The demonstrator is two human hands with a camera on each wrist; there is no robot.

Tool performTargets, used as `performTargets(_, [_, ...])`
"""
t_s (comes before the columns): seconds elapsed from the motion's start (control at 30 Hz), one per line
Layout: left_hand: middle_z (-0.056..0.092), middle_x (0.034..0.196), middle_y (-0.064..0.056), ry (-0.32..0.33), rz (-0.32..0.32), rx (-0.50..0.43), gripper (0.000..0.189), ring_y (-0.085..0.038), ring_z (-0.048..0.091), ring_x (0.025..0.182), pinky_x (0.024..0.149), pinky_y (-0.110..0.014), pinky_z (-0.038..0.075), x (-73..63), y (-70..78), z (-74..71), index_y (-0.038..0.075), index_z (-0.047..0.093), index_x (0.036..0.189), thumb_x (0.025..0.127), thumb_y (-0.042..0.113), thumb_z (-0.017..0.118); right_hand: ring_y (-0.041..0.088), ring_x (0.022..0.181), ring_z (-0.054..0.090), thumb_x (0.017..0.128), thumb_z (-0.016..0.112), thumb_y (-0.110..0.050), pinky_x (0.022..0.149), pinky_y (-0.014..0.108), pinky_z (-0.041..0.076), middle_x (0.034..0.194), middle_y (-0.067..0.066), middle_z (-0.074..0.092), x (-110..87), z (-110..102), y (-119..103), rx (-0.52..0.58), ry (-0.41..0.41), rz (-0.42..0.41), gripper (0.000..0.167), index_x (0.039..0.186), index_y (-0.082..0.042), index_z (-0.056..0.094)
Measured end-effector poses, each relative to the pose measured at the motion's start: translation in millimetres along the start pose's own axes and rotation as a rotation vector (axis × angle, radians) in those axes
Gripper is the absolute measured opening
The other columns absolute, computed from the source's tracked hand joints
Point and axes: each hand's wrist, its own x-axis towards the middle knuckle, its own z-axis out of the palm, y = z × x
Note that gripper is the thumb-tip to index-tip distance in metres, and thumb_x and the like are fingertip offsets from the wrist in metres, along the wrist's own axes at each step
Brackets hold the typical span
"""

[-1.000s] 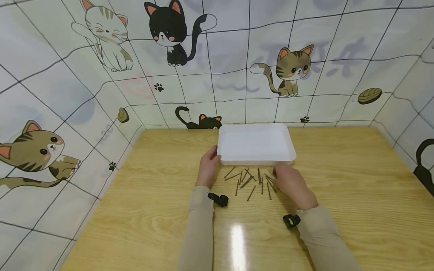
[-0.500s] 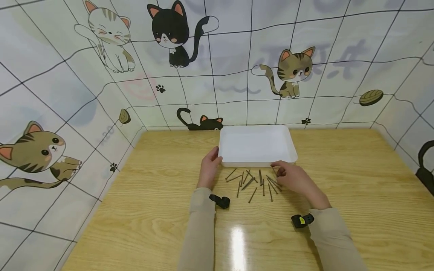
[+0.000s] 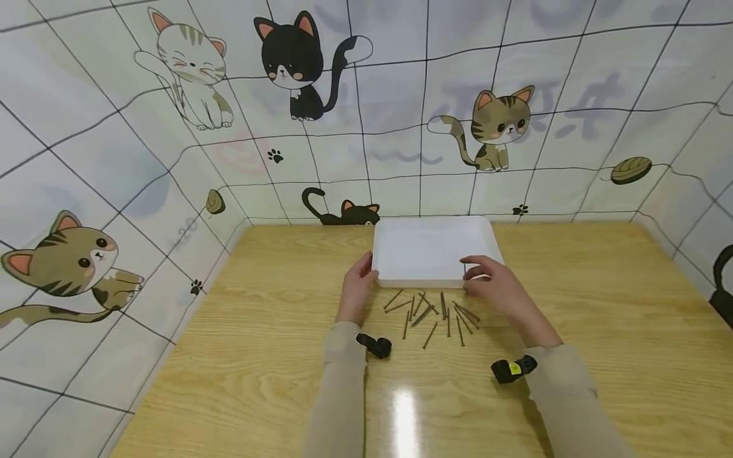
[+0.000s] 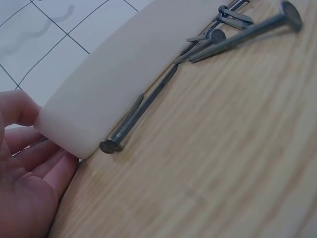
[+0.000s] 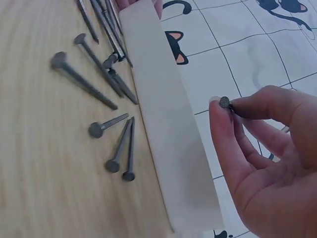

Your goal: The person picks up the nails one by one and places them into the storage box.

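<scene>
A white rectangular tray (image 3: 429, 248) stands at the back of the table. At its front left corner my left hand (image 3: 357, 289) grips the rim, with fingers (image 4: 29, 153) along the end wall in the left wrist view. My right hand (image 3: 497, 286) is over the tray's front right edge. It pinches a nail (image 5: 225, 102) between thumb and fingertips, its head facing the right wrist camera. Several loose nails (image 3: 432, 318) lie scattered in front of the tray, and nails (image 4: 143, 111) rest close along its wall in the left wrist view.
The wooden table (image 3: 275, 356) carries the tray and the nails. A white cloth wall (image 3: 395, 127) printed with cats and grid lines rises behind the table and along both sides.
My right hand has risen from the nails at the right, moving up and forward to the tray's front edge with a nail pinched. My left hand stays at the tray corner.
</scene>
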Motion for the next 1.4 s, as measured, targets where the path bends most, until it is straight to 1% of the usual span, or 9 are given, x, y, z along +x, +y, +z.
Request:
performTargets(0.17, [0.044,0.133,0.001,-0.002,-0.007,-0.008,0.050,-0.010,0.040,0.120,0.097,-0.028,0.032,0.9,0.5,1.1,0.012,0.041,0.135,0.086,0.007,0.052,0.032,0.090,0.058,0.087,0.054,-0.008,0.075,0.039,0.049,0.109,0.028,0.050,14.5,-6.1,-9.7,0.085,-0.008,0.002,0.047,0.132,-0.003,0.038])
performTargets(0.4, [0.044,0.133,0.002,0.006,0.000,0.010,0.050,-0.011,0.040,0.119,0.098,-0.029,0.032,0.5,-2.2,-0.1,0.014,0.041,0.135,0.087,0.005,0.051,0.028,0.087,0.060,0.088,0.053,-0.009,0.080,0.041,0.047,0.110,0.027,0.049,38.6,-14.3,-11.7,0.095,-0.029,0.078,0.046,0.131,-0.002,0.038])
performTargets(0.7, [0.043,0.133,0.006,0.012,0.015,0.005,0.053,-0.008,0.039,0.119,0.098,-0.029,0.031,-0.4,-1.7,0.1,0.016,0.038,0.137,0.085,0.004,0.047,0.031,0.097,0.057,0.090,0.048,-0.010,0.084,0.038,0.045,0.116,0.027,0.048,66.4,-24.7,-9.8,0.066,-0.012,0.191,0.040,0.127,0.005,0.042])
performTargets(0.9, [0.041,0.135,0.006,0.011,0.021,0.037,0.053,-0.009,0.037,0.121,0.100,-0.029,0.028,-1.8,-1.5,2.0,0.014,0.038,0.137,0.085,0.004,0.045,0.019,0.083,0.062,0.088,0.050,-0.009,0.076,0.033,0.049,0.109,0.023,0.054,75.8,-28.4,-9.4,0.023,-0.026,0.223,0.037,0.119,0.011,0.047])
performTargets(1.07, [0.040,0.136,0.002,0.008,0.041,0.036,0.053,-0.013,0.036,0.123,0.101,-0.033,0.027,-2.3,-0.8,-0.6,0.013,0.037,0.137,0.085,0.003,0.045,0.017,0.076,0.063,0.087,0.051,-0.007,0.072,0.030,0.051,0.102,0.022,0.059,91.5,-23.0,-9.2,0.003,-0.021,0.272,0.034,0.114,0.013,0.051])
performTargets(1.17, [0.040,0.136,0.003,0.007,0.037,0.024,0.054,-0.012,0.036,0.123,0.100,-0.033,0.028,-2.5,-0.4,0.6,0.014,0.038,0.137,0.084,0.003,0.045,0.018,0.076,0.063,0.086,0.051,-0.005,0.071,0.030,0.051,0.103,0.024,0.059,98.7,-20.8,-5.2,-0.059,-0.007,0.309,0.034,0.114,0.014,0.051])
performTargets(1.23, [0.041,0.135,0.005,0.007,0.027,0.015,0.054,-0.010,0.037,0.122,0.100,-0.031,0.029,-2.6,-1.1,1.7,0.015,0.038,0.137,0.084,0.004,0.045,0.019,0.073,0.063,0.085,0.052,-0.005,0.069,0.031,0.051,0.098,0.022,0.061,100.6,-20.3,-2.0,-0.133,0.008,0.322,0.032,0.111,0.014,0.054])
performTargets(1.27, [0.042,0.134,0.006,0.008,0.027,0.009,0.055,-0.009,0.037,0.121,0.099,-0.031,0.029,-2.6,-1.9,2.0,0.015,0.038,0.137,0.084,0.004,0.045,0.019,0.070,0.062,0.084,0.052,-0.005,0.066,0.030,0.051,0.093,0.020,0.062,100.3,-20.1,-0.8,-0.198,0.009,0.321,0.030,0.107,0.013,0.057])
performTargets(1.4, [0.042,0.134,0.005,0.011,0.023,0.002,0.055,-0.010,0.038,0.121,0.099,-0.030,0.030,-4.8,-0.3,1.0,0.014,0.038,0.137,0.083,0.003,0.045,0.018,0.055,0.057,0.077,0.050,-0.006,0.055,0.027,0.044,0.063,0.009,0.062,95.6,-17.2,1.7,-0.455,0.003,0.269,0.019,0.074,0.005,0.065])
